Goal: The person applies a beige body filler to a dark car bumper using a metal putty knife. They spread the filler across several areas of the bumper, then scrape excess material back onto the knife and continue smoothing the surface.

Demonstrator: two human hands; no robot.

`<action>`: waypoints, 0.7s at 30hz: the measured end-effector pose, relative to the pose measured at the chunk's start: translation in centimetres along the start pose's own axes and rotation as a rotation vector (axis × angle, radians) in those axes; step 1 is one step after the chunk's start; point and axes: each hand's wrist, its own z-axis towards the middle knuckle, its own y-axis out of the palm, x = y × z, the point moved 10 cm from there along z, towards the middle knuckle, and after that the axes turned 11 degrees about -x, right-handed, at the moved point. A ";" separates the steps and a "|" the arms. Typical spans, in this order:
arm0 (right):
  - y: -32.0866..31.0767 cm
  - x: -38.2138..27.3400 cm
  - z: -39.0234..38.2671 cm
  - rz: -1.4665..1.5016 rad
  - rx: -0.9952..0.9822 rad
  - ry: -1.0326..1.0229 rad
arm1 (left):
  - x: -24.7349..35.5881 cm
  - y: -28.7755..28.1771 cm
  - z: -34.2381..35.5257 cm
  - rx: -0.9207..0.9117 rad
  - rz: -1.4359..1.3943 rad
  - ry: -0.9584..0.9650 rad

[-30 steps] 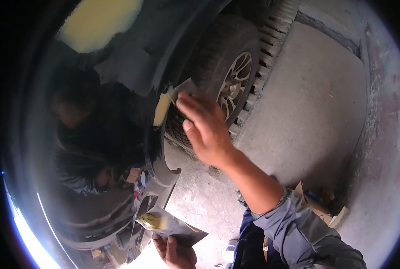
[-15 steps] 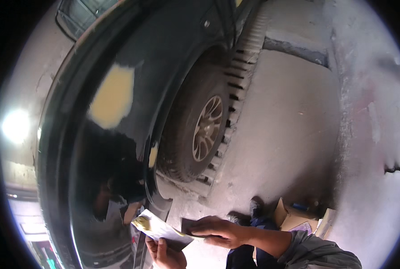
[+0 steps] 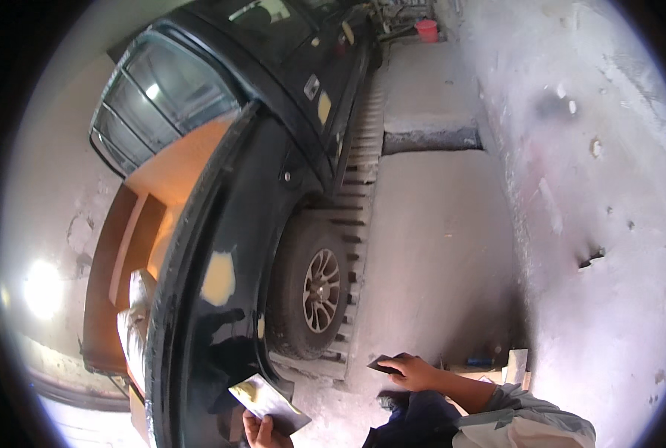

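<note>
i've got the l hand (image 3: 268, 433) at btwn 6 and 7 o'clock in my view, curled round the lower edge of a flat board (image 3: 282, 413), thumb on top, fingers going underneath where i can't see them. yellow paste (image 3: 245, 390) sits at the board's 10 o'clock end; its long axis runs approx 10 to 4.

my r hand (image 3: 413, 372) is at btwn 5 and 6, mostly closed, pinching a thin dark blade (image 3: 382, 364) that sticks out twd 9. can't tell how all the fingers sit on it.

key relation: from the r hand the board lies btwn 8 and 9 o'clock, w/ a clear gap, so blade and paste are apart. the small yellow patch (image 3: 261, 326) on the wheel-arch edge is btwn 9 and 10 from the r hand, long axis approx 12 to 6, and about 12 from the board. l hand looks nearer to it than r. bigger yellow patch (image 3: 219, 279) is further off, approx 10 from r, on the dark vehicle panel (image 3: 198, 355); wheel (image 3: 320, 290) at approx 2 from the small patch.
</note>
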 end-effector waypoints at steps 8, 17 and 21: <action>-0.2 -2.2 0.6 0.243 -0.149 0.062 | 1.5 -3.7 -3.0 0.143 0.154 -0.083; 1.5 -9.1 4.7 1.204 -0.161 0.047 | 6.3 -2.6 -6.1 0.027 -0.209 0.056; 1.4 -14.0 6.0 1.270 -0.116 -0.086 | 6.7 -5.2 -7.7 0.008 -0.295 0.026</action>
